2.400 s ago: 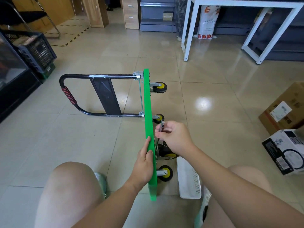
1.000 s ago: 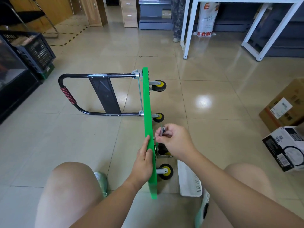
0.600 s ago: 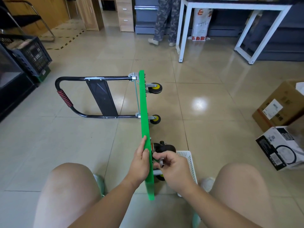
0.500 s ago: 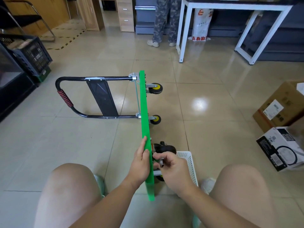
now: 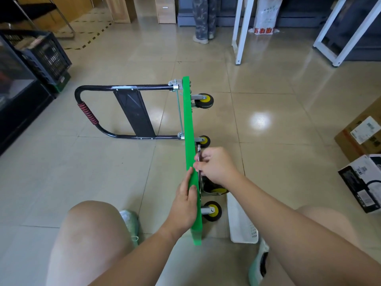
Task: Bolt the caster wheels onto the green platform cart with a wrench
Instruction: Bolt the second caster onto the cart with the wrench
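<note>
Green platform [image 5: 188, 120] on edge runs away between the hands: left hand [image 5: 184, 207] pressed flat, right hand [image 5: 216, 166] pinching the wrench [image 5: 199, 153] wheel-side.

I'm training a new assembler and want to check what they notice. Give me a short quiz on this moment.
1. True or false: the left hand steadies the green platform, which stands on edge.
2. The right hand grips: A a caster wheel, B the wrench, C the black handle.
3. What white thing lies on the floor just right of the nearest wheel?

Key: 1 true. 2 B. 3 a plastic basket.
</note>
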Demonstrator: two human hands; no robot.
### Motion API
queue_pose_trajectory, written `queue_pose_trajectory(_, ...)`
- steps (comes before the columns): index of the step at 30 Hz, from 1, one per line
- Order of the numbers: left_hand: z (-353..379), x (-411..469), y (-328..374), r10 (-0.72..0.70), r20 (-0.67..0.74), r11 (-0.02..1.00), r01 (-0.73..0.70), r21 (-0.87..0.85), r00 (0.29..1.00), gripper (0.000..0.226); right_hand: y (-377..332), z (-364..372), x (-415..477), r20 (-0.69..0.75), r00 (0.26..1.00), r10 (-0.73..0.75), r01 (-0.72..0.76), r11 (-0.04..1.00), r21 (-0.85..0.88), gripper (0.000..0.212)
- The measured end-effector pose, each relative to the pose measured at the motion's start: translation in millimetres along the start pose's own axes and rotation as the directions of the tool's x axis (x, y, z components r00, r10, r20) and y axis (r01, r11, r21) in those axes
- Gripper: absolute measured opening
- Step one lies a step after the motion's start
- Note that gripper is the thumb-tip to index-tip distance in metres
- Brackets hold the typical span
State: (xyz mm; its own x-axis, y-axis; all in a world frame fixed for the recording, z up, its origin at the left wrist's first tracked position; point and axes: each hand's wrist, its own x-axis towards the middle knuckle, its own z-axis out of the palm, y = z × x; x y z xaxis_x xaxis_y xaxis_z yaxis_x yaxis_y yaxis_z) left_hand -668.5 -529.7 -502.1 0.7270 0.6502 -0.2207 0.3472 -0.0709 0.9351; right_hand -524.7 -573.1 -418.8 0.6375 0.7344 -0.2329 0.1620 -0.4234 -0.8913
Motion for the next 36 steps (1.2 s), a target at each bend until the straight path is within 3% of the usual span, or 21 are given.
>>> queue_pose_trajectory(7,1.5,0.1,-3.5,0.020,-0.003,0.999,-0.021,-0.028,1.000,0.051,8.4,-9.1,-61.8,-0.106,0.992,-0.066,0.085,0.979,0.183,0.017)
queue_pose_trajectory(14,-1.3,-4.7,4.7,-0.008,0.012,0.999,0.008,-0.036,1.000,0.052,34.3,-0.6,-82.8,-0.350,0.936,0.020,0.137,0.898,0.417,0.036)
queue_pose_trajectory(21,-2.3,-4.4,2.3,0.012,0.023,0.999,-0.011,-0.042,1.000,0.052,30.6,2.6,-104.1,-0.306,0.944,-0.121,0.226,0.914,0.337,0.038)
queue_pose_trajectory(27,-2.1,-1.2,-4.4,0.014,0.043,0.999,-0.012,-0.048,0.999,0.056,39.4,15.1,-109.2,-0.257,0.935,-0.244,0.296,0.937,0.186,0.065)
queue_pose_trajectory(36,-0.2,3.0,-7.7,0.014,0.021,0.994,-0.012,-0.106,1.000,0.053,33.1,15.9,-96.3,-0.168,0.884,-0.437,0.425,0.899,-0.102,0.034)
